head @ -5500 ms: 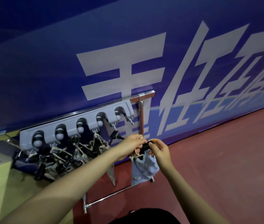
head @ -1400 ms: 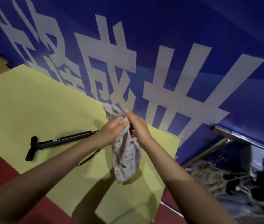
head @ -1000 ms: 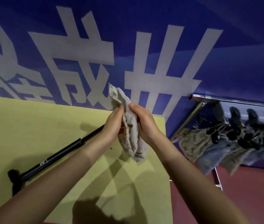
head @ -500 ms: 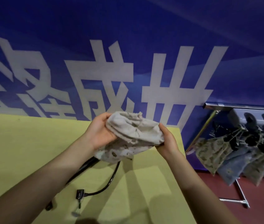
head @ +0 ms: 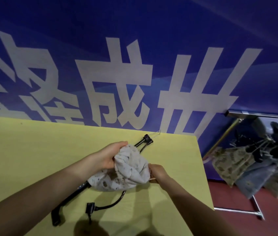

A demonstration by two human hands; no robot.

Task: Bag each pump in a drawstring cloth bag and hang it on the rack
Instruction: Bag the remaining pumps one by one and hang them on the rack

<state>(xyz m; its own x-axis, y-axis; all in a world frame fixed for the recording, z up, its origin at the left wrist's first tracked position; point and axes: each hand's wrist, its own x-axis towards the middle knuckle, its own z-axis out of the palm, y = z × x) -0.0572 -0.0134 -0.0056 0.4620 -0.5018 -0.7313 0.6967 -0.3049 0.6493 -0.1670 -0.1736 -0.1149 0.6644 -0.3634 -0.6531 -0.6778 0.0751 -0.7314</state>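
Head view: the bag (head: 126,169) covers the middle of the pump (head: 70,199), so only its handle end at the lower left, its far end beyond the bag and a curl of hose (head: 108,204) show on the yellow tabletop (head: 24,150). At the right edge the rack (head: 233,114) is cut off and blurred; the bags hanging on it (head: 233,164) are hard to tell apart. The left hand (head: 111,155) grips the bag's far upper edge, fingers curled into the cloth. The right hand (head: 157,173) pinches the bag's near right edge, its fingertips tucked behind the cloth and out of sight. The bag is bunched between the two hands, just over the pump. A blue banner (head: 134,40) with white characters stands behind.
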